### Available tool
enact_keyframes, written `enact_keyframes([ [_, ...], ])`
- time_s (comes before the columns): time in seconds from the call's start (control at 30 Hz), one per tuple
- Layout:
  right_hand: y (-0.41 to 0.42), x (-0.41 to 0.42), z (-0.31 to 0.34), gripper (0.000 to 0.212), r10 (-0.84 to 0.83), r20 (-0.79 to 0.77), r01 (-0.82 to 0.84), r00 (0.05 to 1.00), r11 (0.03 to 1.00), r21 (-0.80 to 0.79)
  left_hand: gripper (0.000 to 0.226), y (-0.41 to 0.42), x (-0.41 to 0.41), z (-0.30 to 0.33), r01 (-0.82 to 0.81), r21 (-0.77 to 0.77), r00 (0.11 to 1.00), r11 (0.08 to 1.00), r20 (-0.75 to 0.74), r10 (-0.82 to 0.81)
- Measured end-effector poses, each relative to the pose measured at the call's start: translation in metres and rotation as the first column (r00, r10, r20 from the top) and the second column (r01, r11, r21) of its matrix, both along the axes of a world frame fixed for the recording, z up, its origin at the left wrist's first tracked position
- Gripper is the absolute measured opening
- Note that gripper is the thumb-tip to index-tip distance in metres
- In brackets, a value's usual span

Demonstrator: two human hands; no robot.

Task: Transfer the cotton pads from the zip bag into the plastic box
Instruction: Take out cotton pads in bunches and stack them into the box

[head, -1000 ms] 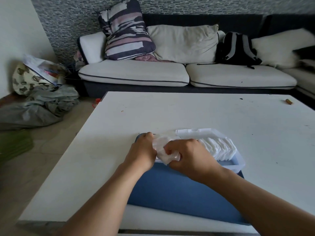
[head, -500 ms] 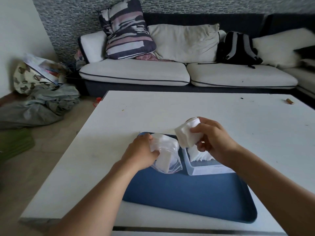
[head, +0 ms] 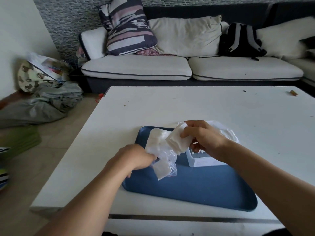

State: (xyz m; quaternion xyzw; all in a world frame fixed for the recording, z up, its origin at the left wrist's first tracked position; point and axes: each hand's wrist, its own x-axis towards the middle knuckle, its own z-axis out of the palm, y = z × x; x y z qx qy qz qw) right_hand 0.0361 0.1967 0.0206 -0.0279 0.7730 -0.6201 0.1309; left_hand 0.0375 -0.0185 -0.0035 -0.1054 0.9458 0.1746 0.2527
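Since half a second ago, the right hand [head: 202, 138] has carried its stack of white square cotton pads [head: 177, 141] lower, and it now holds them just above the near-left corner of the clear rectangular plastic box [head: 203, 160], fingers and thumb curled round the stack. More pads stand in a row inside the box behind that hand. Beside it, the left hand [head: 132, 158] grips the crumpled transparent zip bag [head: 163, 155], which still has a few pads inside, its fingers closed on the plastic. Bag and box both rest on the dark blue rounded tray [head: 196, 188], which lies on the white table [head: 187, 108].
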Motion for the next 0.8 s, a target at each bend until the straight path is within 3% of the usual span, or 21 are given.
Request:
enact_keyframes([
  [0.03, -0.002, 0.001, 0.000, 0.010, 0.014, -0.002, -0.014, 1.000, 1.000, -0.001, 0.052, -0.001, 0.003, -0.002, -0.008, 0.059, 0.997, 0.998, 0.081, 0.004],
  [0.1, -0.005, 0.002, 0.000, 0.011, 0.038, -0.008, -0.038, 0.999, 0.999, -0.003, 0.045, -0.001, 0.004, -0.009, 0.014, 0.208, 0.996, 0.978, 0.085, -0.032],
  [0.23, -0.004, 0.001, -0.002, 0.008, 0.026, -0.025, -0.026, 0.999, 0.999, -0.031, 0.025, 0.005, 0.002, -0.014, 0.158, 0.340, 0.975, 0.927, -0.202, -0.092],
  [0.3, -0.001, 0.000, -0.003, 0.008, 0.019, -0.028, -0.020, 0.999, 0.999, -0.036, 0.046, 0.009, 0.007, -0.018, 0.242, 0.277, 0.963, 0.930, -0.189, -0.194],
  [0.33, 0.000, 0.000, -0.003, 0.009, 0.017, -0.027, -0.018, 0.999, 0.999, -0.033, 0.050, 0.012, 0.010, -0.020, 0.300, 0.170, 0.948, 0.939, -0.161, -0.273],
  [0.4, 0.002, -0.001, -0.004, 0.007, 0.004, -0.022, -0.005, 1.000, 1.000, -0.023, 0.044, 0.020, 0.014, -0.027, 0.356, 0.019, 0.928, 0.934, -0.124, -0.351],
  [0.5, 0.004, -0.002, -0.005, 0.008, -0.005, -0.014, 0.005, 1.000, 1.000, -0.021, 0.018, 0.032, 0.012, -0.029, 0.326, 0.036, 0.938, 0.945, -0.139, -0.319],
  [0.63, 0.011, -0.004, -0.002, 0.004, 0.008, 0.008, -0.007, 1.000, 0.996, -0.084, 0.023, 0.029, 0.012, 0.001, 0.370, 0.084, 0.880, 0.925, -0.351, -0.320],
  [0.7, 0.014, -0.004, 0.000, 0.015, 0.034, 0.047, -0.027, 0.998, 0.989, -0.146, 0.025, 0.014, 0.017, 0.020, 0.384, 0.188, 0.883, 0.904, -0.362, -0.299],
  [0.8, 0.021, -0.005, 0.005, 0.026, 0.154, 0.086, -0.123, 0.984, 0.949, -0.289, 0.023, -0.010, 0.023, 0.037, 0.296, 0.475, 0.950, 0.828, -0.239, -0.202],
])
